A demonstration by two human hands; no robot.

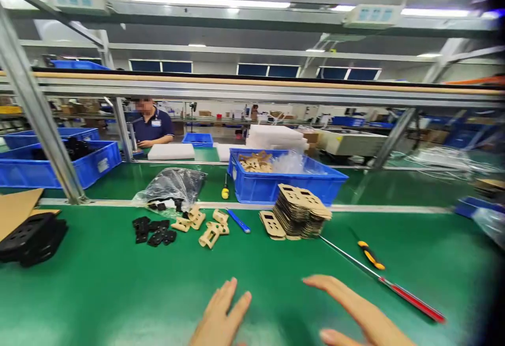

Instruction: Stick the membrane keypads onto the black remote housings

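Observation:
My left hand (223, 314) is over the near part of the green table (158, 293), fingers stretched out and holding nothing. To its right my right hand (355, 312), a little blurred, has thumb and fingers apart with nothing between them. Beyond the hands stands a stack of flat tan pieces with cut-outs (300, 212). A blue box cutter (238, 221) lies left of the stack, beside several cream plastic parts (211, 233). Small black parts (153, 230) lie farther left. Right of the stack are a long rod with a red handle (412, 298) and a yellow-and-black screwdriver (371, 255).
A blue bin (256, 185) with tan parts and clear plastic stands behind the stack. Left of it are a yellow-handled screwdriver (225, 192) and a plastic bag (173, 185). Black panels (31, 238) lie far left. Metal posts (43, 109) frame the bench; a person (153, 125) sits beyond.

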